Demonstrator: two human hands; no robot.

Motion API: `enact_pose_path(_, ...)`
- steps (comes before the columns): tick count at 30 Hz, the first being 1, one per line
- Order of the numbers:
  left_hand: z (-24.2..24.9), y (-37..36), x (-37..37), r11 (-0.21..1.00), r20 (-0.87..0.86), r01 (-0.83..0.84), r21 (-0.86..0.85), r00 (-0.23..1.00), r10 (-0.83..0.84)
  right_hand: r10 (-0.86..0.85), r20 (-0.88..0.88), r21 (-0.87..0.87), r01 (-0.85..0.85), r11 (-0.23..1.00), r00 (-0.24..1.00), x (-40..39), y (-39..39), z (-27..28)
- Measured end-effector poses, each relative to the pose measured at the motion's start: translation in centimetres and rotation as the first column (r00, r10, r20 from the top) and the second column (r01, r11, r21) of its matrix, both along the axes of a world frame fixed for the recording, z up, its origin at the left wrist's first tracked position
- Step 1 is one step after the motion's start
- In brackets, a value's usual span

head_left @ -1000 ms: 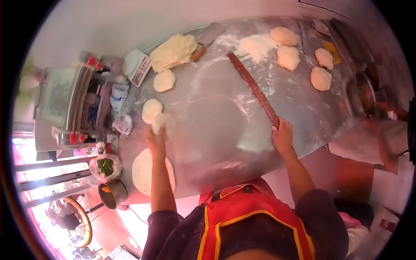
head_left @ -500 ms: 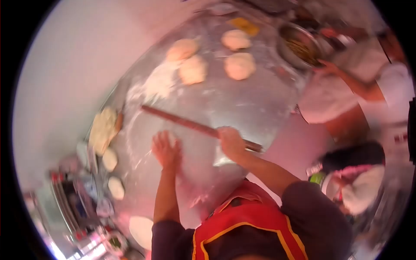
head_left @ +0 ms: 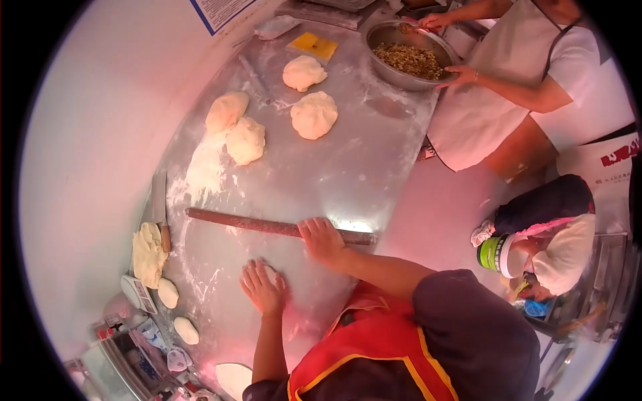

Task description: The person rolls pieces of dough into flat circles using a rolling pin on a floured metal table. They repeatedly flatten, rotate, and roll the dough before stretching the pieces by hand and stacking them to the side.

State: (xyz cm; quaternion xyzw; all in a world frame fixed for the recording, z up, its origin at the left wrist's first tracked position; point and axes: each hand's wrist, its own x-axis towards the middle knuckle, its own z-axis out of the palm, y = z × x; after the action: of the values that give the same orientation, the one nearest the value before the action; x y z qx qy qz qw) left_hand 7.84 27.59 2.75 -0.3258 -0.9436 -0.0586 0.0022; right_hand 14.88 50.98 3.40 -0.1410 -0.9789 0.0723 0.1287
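My right hand is closed over a long dark wooden rolling pin, right of the pin's middle. The pin lies across the metal table. Below it, my left hand lies palm down with its fingers spread, over a small pale piece of dough that shows partly beside the fingers. To the left, white flour is scattered on the table. Two dough balls touch near the flour, and two more sit farther back.
A co-worker at the upper right holds a metal bowl of chopped filling. Along the left edge are a cleaver, a dough lump, small dough pieces and a scale. Another person is at the right, near a green-and-white tub.
The view has shifted, and table items appear farther left. The rolling pin now lies closer to level in the picture. A bit of dough now shows beside my left hand.
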Motion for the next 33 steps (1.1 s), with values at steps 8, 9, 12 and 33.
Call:
enact_pose_path(8,1.8,2.3,-1.6,0.983,0.091,-0.065,-0.172,0.993,0.081,0.042,-0.092,-0.201,-0.06,0.978,0.995,0.2,0.3,-0.5)
enact_pose_path(9,2.3,2.5,-1.8,0.98,0.115,-0.081,-0.182,0.988,0.104,0.044,-0.177,-0.182,-0.077,0.98,0.983,0.1,0.1,-0.7)
enact_pose_path(12,2.3,2.1,-2.1,0.978,0.114,-0.065,-0.199,0.989,0.089,0.026,-0.071,-0.286,-0.045,0.957,0.997,-0.9,0.4,-1.5)
enact_pose_path(33,0.8,-15.9,4.3,0.859,-0.032,-0.432,0.276,0.889,0.457,0.262,-0.083,-0.093,-0.27,0.958,0.961,4.8,-5.0,1.9)
